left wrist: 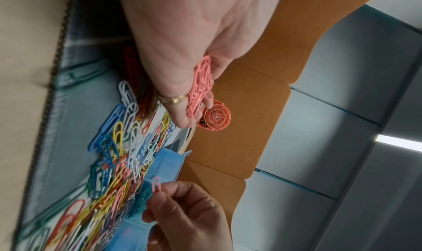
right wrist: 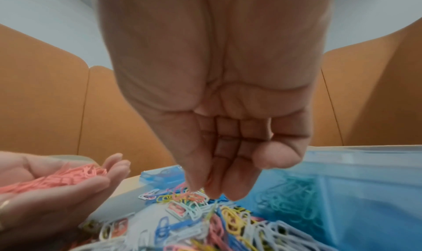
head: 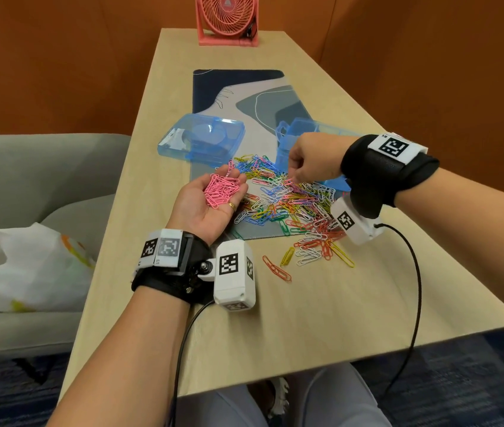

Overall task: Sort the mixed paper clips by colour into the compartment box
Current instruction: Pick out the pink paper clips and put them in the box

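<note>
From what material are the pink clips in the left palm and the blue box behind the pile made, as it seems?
Pink clips: thin bent wire, probably metal under a matte coloured coating; the colour is even, without bare shine. Blue box: likely clear tinted hard plastic, glossy; the mat shows through its walls and light reflects on it.

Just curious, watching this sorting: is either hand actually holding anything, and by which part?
The left hand cups a heap of pink wire paper clips in its upturned palm. The right hand pinches one pink paper clip by one end between fingertips.
</note>
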A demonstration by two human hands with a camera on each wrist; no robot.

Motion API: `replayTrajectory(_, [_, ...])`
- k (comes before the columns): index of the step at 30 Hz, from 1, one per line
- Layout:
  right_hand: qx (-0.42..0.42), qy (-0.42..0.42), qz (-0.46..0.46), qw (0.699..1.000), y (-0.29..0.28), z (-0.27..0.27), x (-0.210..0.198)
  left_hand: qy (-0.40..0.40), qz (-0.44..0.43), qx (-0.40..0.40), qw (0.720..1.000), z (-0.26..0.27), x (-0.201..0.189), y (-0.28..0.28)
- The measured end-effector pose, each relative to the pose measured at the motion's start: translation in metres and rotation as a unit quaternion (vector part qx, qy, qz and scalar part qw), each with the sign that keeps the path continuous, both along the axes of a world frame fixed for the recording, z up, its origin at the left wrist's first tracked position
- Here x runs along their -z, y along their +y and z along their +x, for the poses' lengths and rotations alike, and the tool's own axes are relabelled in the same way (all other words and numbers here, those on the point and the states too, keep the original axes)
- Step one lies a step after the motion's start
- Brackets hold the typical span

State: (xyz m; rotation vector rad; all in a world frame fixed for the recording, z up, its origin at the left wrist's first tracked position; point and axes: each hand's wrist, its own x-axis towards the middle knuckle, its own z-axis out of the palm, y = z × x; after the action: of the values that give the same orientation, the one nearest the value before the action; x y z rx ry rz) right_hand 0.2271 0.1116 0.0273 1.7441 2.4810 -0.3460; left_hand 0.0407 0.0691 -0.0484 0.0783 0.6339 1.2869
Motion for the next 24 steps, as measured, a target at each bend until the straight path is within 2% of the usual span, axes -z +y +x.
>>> replayTrajectory(8, [-0.015, 0.001, -0.029, 0.999, -0.011, 0.015, 0.008, -0.003, 0.004, 0.009, 1.0, 0.01, -0.004, -0.003])
replayTrajectory(13, [-0.043, -0.046, -0.024, 0.998, -0.018, 0.012, 0.022, -0.01, 0.01, 0.016, 1.0, 0.02, -0.011, -0.004])
replayTrajectory(17, [-0.037, -0.027, -0.016, 0.999, -0.019, 0.014, 0.021, -0.002, 0.011, 0.021, 1.0, 0.027, -0.013, -0.004])
replayTrajectory(24, [-0.001, 0.015, -0.055, 0.998, -0.009, 0.027, 0.012, -0.006, 0.008, 0.025, 1.0, 0.038, -0.013, -0.001])
